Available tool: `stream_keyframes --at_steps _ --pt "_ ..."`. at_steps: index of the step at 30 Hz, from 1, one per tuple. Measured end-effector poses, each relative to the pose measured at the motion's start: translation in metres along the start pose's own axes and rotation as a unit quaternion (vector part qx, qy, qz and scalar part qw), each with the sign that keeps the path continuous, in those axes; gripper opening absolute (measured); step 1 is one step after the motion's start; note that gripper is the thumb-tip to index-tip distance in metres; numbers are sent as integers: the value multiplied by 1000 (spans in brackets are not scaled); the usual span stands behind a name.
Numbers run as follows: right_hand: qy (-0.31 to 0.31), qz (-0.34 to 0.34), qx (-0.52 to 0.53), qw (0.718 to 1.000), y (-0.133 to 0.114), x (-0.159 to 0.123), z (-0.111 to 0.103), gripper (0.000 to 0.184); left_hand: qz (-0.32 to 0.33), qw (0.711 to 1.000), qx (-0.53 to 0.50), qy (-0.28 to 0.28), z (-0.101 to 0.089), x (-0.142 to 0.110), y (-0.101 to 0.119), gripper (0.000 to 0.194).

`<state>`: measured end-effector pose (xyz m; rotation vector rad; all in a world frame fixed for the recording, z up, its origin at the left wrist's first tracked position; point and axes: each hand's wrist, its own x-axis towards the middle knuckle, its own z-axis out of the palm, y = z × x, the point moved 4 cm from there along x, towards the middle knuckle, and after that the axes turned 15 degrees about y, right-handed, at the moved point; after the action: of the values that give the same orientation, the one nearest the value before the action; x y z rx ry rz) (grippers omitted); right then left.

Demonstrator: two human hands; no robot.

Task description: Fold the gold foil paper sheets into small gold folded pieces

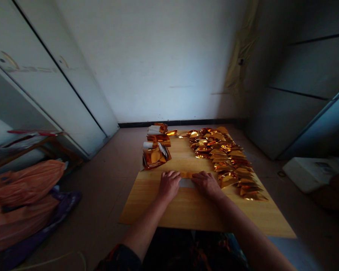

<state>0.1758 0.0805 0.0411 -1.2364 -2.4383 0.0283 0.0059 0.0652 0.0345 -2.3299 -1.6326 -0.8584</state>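
Note:
Between my hands on the wooden table (192,210) lies a sheet of gold foil paper (186,175), with a gold strip along its far edge and a pale side nearer me. My left hand (171,183) has its fingers curled over the left end of that strip. At the right end, the fingers of my right hand (207,184) press together on the paper in the same way. Both thumbs are mostly hidden. Folded gold foil pieces (228,162) lie in overlapping rows just beyond my right hand.
Stacks of gold and white foil sheets (156,155) sit at the table's far left, with one folded piece (171,133) beside them. Orange and purple bags (25,203) lie on the floor at left. A white box (307,173) stands at right, and a wall (169,67) rises behind.

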Motion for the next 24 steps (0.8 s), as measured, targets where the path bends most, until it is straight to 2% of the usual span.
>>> stream_keyframes --at_steps 4,7,11,17,24 --pt "-2 6 10 1000 2 0 1 27 50 998 -42 -10 4 -4 11 35" --pt "2 3 36 999 7 -1 1 29 46 998 -44 -16 3 -7 15 30" --pt "-4 -16 72 997 16 -4 1 31 38 997 -43 -42 -1 -9 17 40" --pt "-6 -2 81 997 21 -4 5 30 21 999 -14 -36 1 -4 16 22" --pt "33 16 88 995 21 3 11 17 9 1000 -8 -20 0 -4 21 19"
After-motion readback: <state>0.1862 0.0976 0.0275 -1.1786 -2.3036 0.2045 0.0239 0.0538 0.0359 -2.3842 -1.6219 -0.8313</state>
